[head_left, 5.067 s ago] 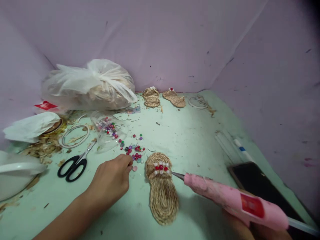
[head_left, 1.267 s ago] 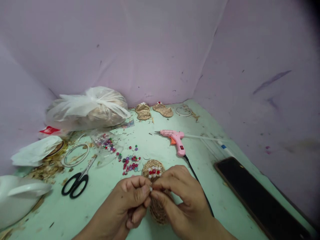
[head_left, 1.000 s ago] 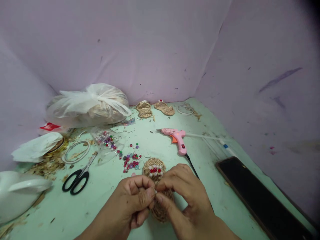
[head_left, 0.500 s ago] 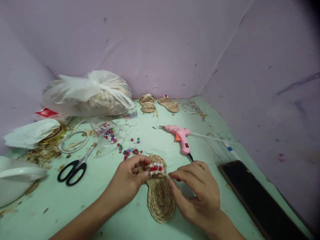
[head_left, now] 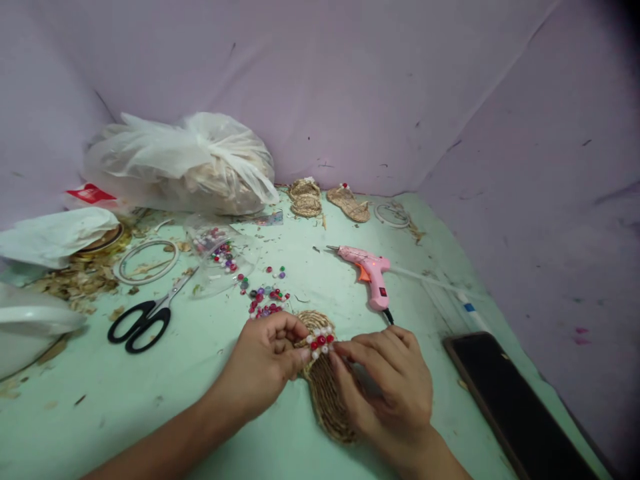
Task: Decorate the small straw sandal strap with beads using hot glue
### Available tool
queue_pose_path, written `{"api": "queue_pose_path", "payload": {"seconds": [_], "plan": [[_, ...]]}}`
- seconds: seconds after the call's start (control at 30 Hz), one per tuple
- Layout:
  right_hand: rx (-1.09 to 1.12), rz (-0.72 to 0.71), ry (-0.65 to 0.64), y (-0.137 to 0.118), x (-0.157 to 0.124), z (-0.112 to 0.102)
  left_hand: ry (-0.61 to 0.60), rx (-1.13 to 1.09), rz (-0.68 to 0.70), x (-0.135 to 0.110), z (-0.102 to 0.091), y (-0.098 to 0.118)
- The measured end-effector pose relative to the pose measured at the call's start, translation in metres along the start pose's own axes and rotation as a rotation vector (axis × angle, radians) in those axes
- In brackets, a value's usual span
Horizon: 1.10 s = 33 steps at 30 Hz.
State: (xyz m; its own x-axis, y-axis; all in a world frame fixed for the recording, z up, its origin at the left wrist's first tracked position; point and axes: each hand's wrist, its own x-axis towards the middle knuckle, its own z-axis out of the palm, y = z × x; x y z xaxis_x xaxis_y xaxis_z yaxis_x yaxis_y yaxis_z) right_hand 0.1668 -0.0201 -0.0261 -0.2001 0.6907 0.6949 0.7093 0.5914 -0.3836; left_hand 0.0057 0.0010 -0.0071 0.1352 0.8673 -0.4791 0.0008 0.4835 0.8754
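A woven straw slipper sole (head_left: pixel 333 407) lies on the table between my hands, its heel end toward me. Across its front part sits a beaded strap (head_left: pixel 321 340) of white and red beads. My left hand (head_left: pixel 265 360) pinches the strap's left end, thumb and fingers closed. From the other side my right hand (head_left: pixel 387 380) has its thumb and forefinger closed at the strap's right end and covers part of the sole's edge. Whether the strap is fixed to the sole, I cannot tell.
A pink glue gun (head_left: pixel 367 267) lies beyond my right hand, a phone (head_left: pixel 525 400) at the right. Loose beads (head_left: pixel 267 303), scissors (head_left: pixel 143 320) and a tape roll (head_left: pixel 147 261) lie leftward. Behind are a stuffed plastic bag (head_left: pixel 185 167) and two small slippers (head_left: pixel 349 203).
The sole has turned, its heel end swinging right, and the beaded strap now sits at a slant. Both hands keep hold of the strap's ends. The whole view has shifted a little.
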Motion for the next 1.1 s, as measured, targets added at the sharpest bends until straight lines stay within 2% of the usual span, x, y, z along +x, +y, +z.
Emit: {"api": "queue_pose_path", "payload": {"seconds": [0.7,0.87,1.1], "plan": [[0.002,0.024,-0.055,0.0050,-0.0070,-0.0004,-0.079,-0.020,0.020,0.0029,-0.0033,-0.0070],[-0.014,0.005,-0.037,0.0034,-0.0042,-0.0006,-0.075,-0.002,0.025,0.0025,-0.0034,-0.0057],[-0.053,-0.018,-0.078,0.0035,-0.0037,-0.0038,-0.074,-0.005,0.025,0.0021,-0.0035,-0.0063]]}}
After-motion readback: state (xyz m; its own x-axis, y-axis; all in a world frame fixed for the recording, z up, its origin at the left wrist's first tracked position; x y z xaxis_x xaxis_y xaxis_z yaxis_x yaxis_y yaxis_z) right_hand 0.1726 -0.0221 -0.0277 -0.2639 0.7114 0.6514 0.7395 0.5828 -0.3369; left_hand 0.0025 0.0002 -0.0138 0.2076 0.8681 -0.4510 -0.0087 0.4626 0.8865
